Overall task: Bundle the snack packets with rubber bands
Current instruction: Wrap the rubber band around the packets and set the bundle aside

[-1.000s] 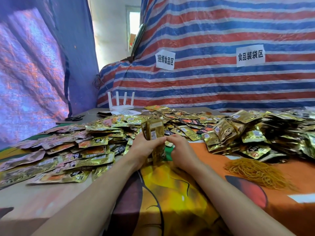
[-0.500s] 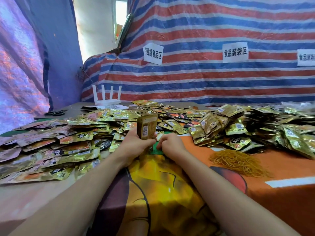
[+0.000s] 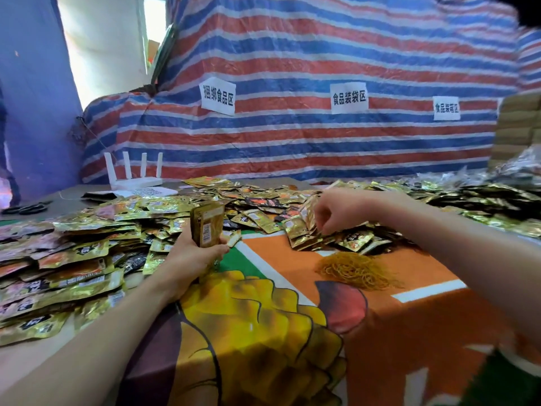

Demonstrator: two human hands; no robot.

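My left hand grips an upright stack of gold snack packets at the table's centre. My right hand reaches into the pile of loose gold packets further right, its fingers curled down and pinching a packet there. A heap of yellow rubber bands lies on the orange cloth just in front of that pile, below my right hand. More loose packets cover the table's left side.
A white router with several antennas stands at the back left, with black scissors beside it. A striped tarp with paper labels hangs behind the table. Further packets are piled at the far right.
My right hand left the stack and moved right into the loose packets. The left hand alone keeps the stack upright. The view shifted to the right.
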